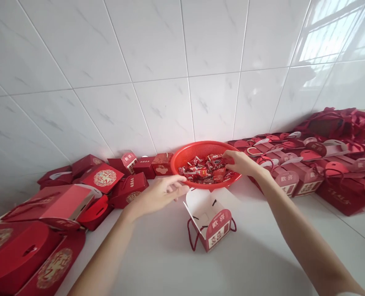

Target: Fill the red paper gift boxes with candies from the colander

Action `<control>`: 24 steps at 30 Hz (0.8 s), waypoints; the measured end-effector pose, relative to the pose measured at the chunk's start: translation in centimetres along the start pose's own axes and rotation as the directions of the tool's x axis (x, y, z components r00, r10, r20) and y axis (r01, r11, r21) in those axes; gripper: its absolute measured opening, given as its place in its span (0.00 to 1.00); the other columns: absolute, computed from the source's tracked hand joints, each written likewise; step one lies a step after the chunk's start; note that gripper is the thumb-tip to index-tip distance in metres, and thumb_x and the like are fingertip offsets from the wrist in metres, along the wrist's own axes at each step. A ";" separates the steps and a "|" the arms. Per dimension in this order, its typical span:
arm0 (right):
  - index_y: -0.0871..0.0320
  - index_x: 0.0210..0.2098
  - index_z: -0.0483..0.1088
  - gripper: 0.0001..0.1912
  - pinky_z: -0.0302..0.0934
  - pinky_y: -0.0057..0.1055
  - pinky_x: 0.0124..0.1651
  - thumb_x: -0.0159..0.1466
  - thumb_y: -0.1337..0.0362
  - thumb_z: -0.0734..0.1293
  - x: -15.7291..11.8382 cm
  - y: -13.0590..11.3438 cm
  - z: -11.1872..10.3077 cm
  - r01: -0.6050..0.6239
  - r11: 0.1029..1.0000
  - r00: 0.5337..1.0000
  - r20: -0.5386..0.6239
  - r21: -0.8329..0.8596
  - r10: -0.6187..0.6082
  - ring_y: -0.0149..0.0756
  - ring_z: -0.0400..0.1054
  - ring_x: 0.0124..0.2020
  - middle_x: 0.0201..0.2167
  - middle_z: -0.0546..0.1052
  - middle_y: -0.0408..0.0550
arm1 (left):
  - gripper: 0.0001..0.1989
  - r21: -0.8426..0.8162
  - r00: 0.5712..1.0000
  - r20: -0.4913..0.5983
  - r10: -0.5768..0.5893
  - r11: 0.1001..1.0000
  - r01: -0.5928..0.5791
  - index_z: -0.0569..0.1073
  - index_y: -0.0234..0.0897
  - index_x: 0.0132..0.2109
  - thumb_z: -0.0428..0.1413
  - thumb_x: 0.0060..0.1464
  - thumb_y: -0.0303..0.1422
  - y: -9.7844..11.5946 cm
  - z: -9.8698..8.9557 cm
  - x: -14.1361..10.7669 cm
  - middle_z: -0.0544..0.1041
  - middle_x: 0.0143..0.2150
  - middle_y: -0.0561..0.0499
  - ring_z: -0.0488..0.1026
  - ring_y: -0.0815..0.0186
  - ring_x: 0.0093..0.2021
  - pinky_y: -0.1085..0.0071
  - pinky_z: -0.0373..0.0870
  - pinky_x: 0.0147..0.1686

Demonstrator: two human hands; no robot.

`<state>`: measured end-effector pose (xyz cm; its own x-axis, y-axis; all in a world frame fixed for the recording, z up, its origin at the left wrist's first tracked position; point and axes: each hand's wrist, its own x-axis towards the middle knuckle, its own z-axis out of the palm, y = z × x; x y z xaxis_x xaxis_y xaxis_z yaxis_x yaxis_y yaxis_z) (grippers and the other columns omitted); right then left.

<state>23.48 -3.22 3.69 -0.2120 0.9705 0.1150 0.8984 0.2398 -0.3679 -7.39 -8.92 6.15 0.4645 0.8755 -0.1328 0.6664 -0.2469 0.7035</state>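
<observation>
Standing open on the near table, the red gift box could tip if the left hand knocked its raised side. Just beyond the box's left edge, that hand's grip is loosely spread, with nothing visible in it. Farther off, the right hand reaches over the red basket's right rim; whether its grip pinches anything cannot be told. Wrapped candies lie just left of its fingertips; an overfull grasp might spill some.

On my screen I read 歡喜 on the open box, above a 囍 sign; 歡喜 repeats on a closed box at right. The left-hand box's round gold medallion I cannot read surely.
</observation>
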 end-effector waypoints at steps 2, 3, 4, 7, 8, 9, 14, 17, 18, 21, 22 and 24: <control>0.60 0.60 0.67 0.33 0.64 0.34 0.51 0.55 0.73 0.69 2.3 0.5 1.1 -0.024 0.999 0.995 0.096 -0.022 0.026 0.47 0.69 0.56 0.57 0.73 0.59 | 0.27 0.016 0.998 -0.043 0.040 0.999 -0.039 0.73 0.39 0.57 0.54 0.59 0.52 0.8 -0.6 1.0 0.80 0.44 0.46 0.78 0.59 0.41 0.64 0.73 0.45; 0.59 0.61 0.67 0.36 0.65 0.33 0.50 0.52 0.74 0.70 3.2 0.5 1.6 -0.025 0.999 0.990 0.140 -0.021 0.028 0.47 0.70 0.56 0.58 0.73 0.58 | 0.26 0.019 0.997 -0.048 0.060 0.998 -0.059 0.74 0.39 0.55 0.55 0.58 0.51 1.1 -0.7 1.7 0.80 0.44 0.47 0.78 0.60 0.41 0.64 0.73 0.45; 0.58 0.61 0.68 0.38 0.66 0.32 0.48 0.49 0.75 0.72 3.9 0.6 2.0 -0.024 1.000 0.985 0.173 -0.013 0.025 0.48 0.71 0.55 0.57 0.74 0.57 | 0.24 0.024 0.996 -0.043 0.078 0.997 -0.077 0.75 0.38 0.54 0.56 0.58 0.49 1.3 -0.8 2.4 0.80 0.44 0.47 0.78 0.60 0.41 0.65 0.73 0.46; 0.53 0.54 0.74 0.36 0.67 0.30 0.43 0.45 0.76 0.72 5.1 0.6 2.7 -0.019 1.000 0.976 0.216 0.002 0.018 0.48 0.73 0.51 0.53 0.78 0.52 | 0.23 0.079 0.995 0.006 0.097 0.992 -0.097 0.76 0.37 0.53 0.57 0.57 0.48 1.2 -0.7 5.0 0.80 0.45 0.47 0.77 0.60 0.44 0.65 0.72 0.47; 0.52 0.51 0.76 0.33 0.67 0.30 0.43 0.45 0.76 0.72 5.2 0.7 2.9 -0.020 1.000 0.978 0.207 0.006 0.018 0.48 0.74 0.50 0.50 0.79 0.51 | 0.23 0.108 0.995 0.025 0.099 0.989 -0.101 0.76 0.37 0.53 0.57 0.57 0.48 1.0 -0.6 6.0 0.80 0.45 0.46 0.77 0.60 0.44 0.65 0.72 0.48; 0.53 0.48 0.78 0.29 0.66 0.31 0.43 0.46 0.77 0.71 5.2 0.8 3.0 -0.023 1.000 0.982 0.190 0.012 0.020 0.48 0.74 0.49 0.48 0.80 0.51 | 0.23 0.137 0.994 0.038 0.101 0.985 -0.105 0.77 0.36 0.52 0.57 0.56 0.48 0.8 -0.5 7.0 0.80 0.44 0.46 0.77 0.59 0.45 0.65 0.71 0.48; 0.60 0.42 0.77 0.21 0.63 0.34 0.48 0.50 0.80 0.66 5.0 1.6 3.3 -0.029 0.991 0.999 0.026 0.133 0.026 0.48 0.73 0.49 0.46 0.80 0.56 | 0.20 0.113 0.978 0.163 0.130 0.982 -0.150 0.78 0.33 0.50 0.59 0.55 0.41 0.7 0.5 12.1 0.81 0.45 0.43 0.78 0.58 0.44 0.64 0.72 0.49; 0.60 0.41 0.76 0.15 0.64 0.31 0.44 0.54 0.76 0.69 5.2 1.9 3.5 -0.016 0.959 0.999 -0.044 0.283 0.030 0.41 0.74 0.42 0.40 0.81 0.51 | 0.17 0.085 0.904 0.386 0.183 0.969 -0.233 0.79 0.36 0.50 0.59 0.57 0.40 1.5 1.9 14.1 0.81 0.50 0.46 0.78 0.58 0.48 0.66 0.71 0.52; 0.59 0.39 0.76 0.11 0.64 0.29 0.41 0.56 0.73 0.70 5.3 2.0 3.5 -0.011 0.941 0.998 -0.056 0.338 0.032 0.38 0.74 0.38 0.36 0.80 0.48 | 0.16 0.098 0.872 0.449 0.193 0.960 -0.263 0.80 0.38 0.50 0.58 0.58 0.39 1.8 2.5 14.5 0.81 0.50 0.47 0.77 0.58 0.50 0.66 0.70 0.53; 0.59 0.33 0.74 0.06 0.62 0.26 0.30 0.55 0.70 0.72 5.6 2.6 3.9 -0.016 0.875 0.995 -0.076 0.484 0.060 0.32 0.70 0.26 0.24 0.76 0.41 | 0.15 0.133 0.816 0.538 0.211 0.935 -0.330 0.80 0.41 0.50 0.55 0.60 0.36 2.5 4.2 15.1 0.81 0.52 0.51 0.76 0.58 0.53 0.68 0.69 0.54; 0.59 0.32 0.73 0.06 0.60 0.25 0.28 0.54 0.71 0.72 5.7 2.7 4.0 -0.023 0.849 0.994 -0.081 0.527 0.077 0.30 0.68 0.23 0.21 0.74 0.40 | 0.16 0.127 0.811 0.542 0.221 0.932 -0.339 0.80 0.41 0.52 0.54 0.61 0.35 2.6 4.7 15.2 0.80 0.54 0.51 0.76 0.59 0.54 0.69 0.68 0.54; 0.58 0.30 0.70 0.06 0.58 0.24 0.24 0.54 0.71 0.71 5.9 3.0 4.2 -0.041 0.790 0.989 -0.088 0.611 0.119 0.29 0.65 0.20 0.18 0.72 0.38 | 0.19 0.115 0.817 0.527 0.234 0.933 -0.342 0.77 0.42 0.57 0.53 0.61 0.35 2.7 5.2 15.3 0.78 0.58 0.52 0.73 0.59 0.59 0.69 0.66 0.58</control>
<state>23.31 3.29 -0.60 -0.0687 0.9862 0.1506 0.4838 0.1650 -0.8595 4.54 1.62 2.39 0.8430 0.4382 -0.3120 0.5300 -0.5773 0.6212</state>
